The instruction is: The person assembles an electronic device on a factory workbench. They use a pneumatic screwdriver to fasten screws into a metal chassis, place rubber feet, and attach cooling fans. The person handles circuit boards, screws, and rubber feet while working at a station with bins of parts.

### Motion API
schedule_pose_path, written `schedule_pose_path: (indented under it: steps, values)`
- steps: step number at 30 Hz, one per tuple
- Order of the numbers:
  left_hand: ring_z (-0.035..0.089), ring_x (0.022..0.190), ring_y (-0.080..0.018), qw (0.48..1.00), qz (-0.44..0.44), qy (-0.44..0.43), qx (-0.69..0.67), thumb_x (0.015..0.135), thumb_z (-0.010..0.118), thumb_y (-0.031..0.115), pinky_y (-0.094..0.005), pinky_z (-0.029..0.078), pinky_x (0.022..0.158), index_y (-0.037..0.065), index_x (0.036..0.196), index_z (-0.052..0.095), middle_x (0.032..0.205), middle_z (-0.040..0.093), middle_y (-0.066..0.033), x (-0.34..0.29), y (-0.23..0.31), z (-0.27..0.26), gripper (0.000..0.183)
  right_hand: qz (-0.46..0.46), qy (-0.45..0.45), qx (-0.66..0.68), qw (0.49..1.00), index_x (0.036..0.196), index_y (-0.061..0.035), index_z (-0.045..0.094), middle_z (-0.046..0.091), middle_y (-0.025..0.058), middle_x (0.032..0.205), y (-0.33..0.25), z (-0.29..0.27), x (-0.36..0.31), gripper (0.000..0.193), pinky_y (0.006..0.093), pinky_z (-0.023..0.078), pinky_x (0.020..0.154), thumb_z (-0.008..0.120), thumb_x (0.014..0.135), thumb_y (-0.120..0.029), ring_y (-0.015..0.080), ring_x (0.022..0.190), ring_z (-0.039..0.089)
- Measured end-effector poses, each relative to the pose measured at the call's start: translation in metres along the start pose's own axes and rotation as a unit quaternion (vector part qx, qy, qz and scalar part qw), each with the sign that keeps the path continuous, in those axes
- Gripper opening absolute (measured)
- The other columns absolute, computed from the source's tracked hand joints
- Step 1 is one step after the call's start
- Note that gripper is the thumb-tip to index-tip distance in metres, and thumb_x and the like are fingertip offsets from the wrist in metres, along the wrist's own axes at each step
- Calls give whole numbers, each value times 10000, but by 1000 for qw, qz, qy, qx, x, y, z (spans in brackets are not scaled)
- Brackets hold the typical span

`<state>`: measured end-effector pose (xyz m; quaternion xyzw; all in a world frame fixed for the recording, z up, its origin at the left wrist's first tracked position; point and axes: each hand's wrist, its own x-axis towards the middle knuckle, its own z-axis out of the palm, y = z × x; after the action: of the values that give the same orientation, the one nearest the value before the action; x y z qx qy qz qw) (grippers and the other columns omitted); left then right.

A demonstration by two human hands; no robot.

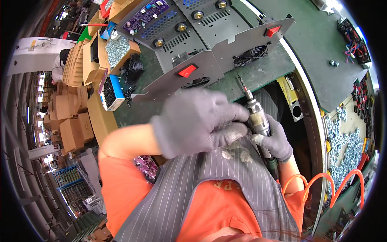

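Note:
My right hand [277, 139], in a grey glove, is wrapped around a pneumatic screwdriver [258, 119]. The driver is tilted, its bit pointing up and away toward the bench. My left hand [197, 123], also gloved and slightly blurred, is closed in a pinch right beside the driver's body; whatever its fingertips hold is hidden. Beyond my hands, two grey sheet-metal housings stand side by side on the green bench. The left housing [171, 80] carries a red rocker switch [188, 70]; the right housing [242, 44] has another red switch [272, 31] and a black fan [250, 55].
At the left are a box of screws [117, 51], a blue-and-white box of black parts [111, 93] and a loose black fan [132, 69]. Metal fasteners [346, 147] lie at the right, near an orange coiled hose [322, 177]. A purple circuit board [146, 16] sits at the far housing end.

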<state>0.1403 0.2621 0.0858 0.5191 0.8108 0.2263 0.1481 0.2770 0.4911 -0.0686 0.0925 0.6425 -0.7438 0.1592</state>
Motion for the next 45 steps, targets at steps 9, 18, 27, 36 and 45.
schedule_pose_path:
  steps: [9,18,27,36,45]
  values:
    - [643,719,-286,939,-224,-223,133,898,587,508,-405,507,719,-11,996,710,773,667,-169,120,-13,-85,542,11,8,33,999,1226,33,543,589,26,963,1,8,13,659,277,465,790,833,707,-252,109,853,531]
    - [646,818,-366,943,-146,-285,91,924,490,467,-427,489,769,-73,934,663,847,659,-255,130,-46,-99,567,21,13,4,1000,1213,26,550,596,28,935,-7,9,7,617,279,471,768,804,689,-180,103,825,531]
    - [650,889,-407,943,-79,-292,141,908,466,432,-439,486,822,-78,965,652,926,662,-299,132,-52,-91,546,7,8,42,999,1238,24,541,572,2,931,-11,11,21,586,259,462,752,788,747,-177,88,821,518]
    - [615,693,-255,966,-81,4,247,897,579,407,-378,482,662,-35,902,672,759,628,-167,105,-24,-76,451,11,-1,44,999,1278,35,515,586,29,996,-14,8,22,667,268,474,793,824,734,-197,102,870,543]
    - [498,657,-59,776,-278,-91,-559,936,473,123,-194,402,529,-10,1175,560,886,600,-29,15,-19,12,286,5,-8,-23,1000,1215,39,552,603,35,946,-17,4,-7,724,290,467,792,858,644,-284,117,846,534]
